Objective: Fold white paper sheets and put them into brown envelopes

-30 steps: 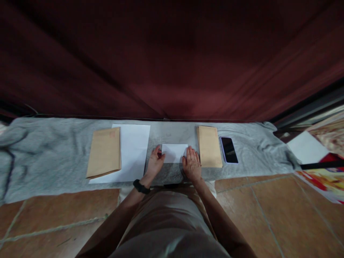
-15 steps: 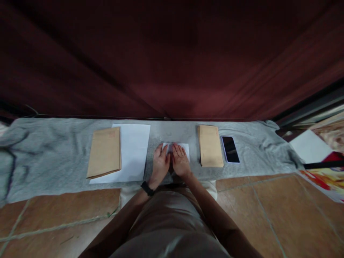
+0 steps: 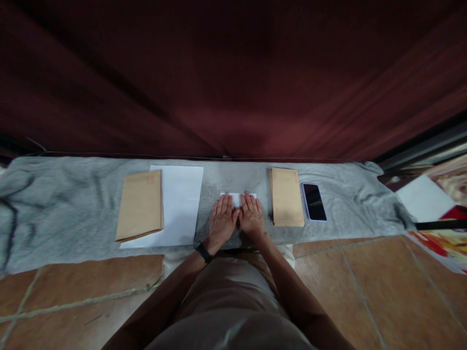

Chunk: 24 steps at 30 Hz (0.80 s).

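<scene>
A small folded white paper lies on the grey cloth in front of me. My left hand and my right hand lie flat on it side by side, fingers stretched out, covering most of it. A black band is on my left wrist. A stack of brown envelopes lies just right of my right hand. To the left, another brown envelope stack rests partly on white sheets.
A black phone lies right of the nearer envelope stack. A dark red curtain hangs behind the cloth. Brown floor tiles lie on my side. White paper and colourful printed material sit at the far right.
Both hands came in from the paper's two ends to its middle and now press flat on it together; the paper looks narrower front to back.
</scene>
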{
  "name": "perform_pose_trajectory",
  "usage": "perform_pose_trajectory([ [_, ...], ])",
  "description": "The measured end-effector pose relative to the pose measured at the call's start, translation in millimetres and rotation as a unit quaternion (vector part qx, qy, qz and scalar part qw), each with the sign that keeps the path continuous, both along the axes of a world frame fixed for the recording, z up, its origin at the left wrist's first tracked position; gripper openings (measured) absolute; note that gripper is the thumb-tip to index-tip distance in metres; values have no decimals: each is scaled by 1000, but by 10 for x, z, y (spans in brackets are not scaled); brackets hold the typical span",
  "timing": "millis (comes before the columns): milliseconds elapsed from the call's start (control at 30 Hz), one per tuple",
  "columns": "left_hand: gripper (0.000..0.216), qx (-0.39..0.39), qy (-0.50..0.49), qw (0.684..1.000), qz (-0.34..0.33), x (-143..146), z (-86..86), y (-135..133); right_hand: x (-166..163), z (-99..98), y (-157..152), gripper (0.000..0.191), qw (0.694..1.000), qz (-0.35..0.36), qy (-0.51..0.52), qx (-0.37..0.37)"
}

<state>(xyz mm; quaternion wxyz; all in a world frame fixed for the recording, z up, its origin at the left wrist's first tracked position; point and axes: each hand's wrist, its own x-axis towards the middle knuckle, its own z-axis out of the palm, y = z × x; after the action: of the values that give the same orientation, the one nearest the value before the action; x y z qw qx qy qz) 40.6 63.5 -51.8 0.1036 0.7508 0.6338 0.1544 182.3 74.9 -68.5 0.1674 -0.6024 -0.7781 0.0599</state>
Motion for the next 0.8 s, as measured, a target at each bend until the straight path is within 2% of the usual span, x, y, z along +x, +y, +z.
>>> perform_pose_trajectory([
  [467,61,15,78,997,19,-74,14,-27,143,-55,-70,57,999,-15,19,47],
  [800,62,22,69,997,40,-136,25,-60,227,-86,-148,59,997,-32,9,70],
])
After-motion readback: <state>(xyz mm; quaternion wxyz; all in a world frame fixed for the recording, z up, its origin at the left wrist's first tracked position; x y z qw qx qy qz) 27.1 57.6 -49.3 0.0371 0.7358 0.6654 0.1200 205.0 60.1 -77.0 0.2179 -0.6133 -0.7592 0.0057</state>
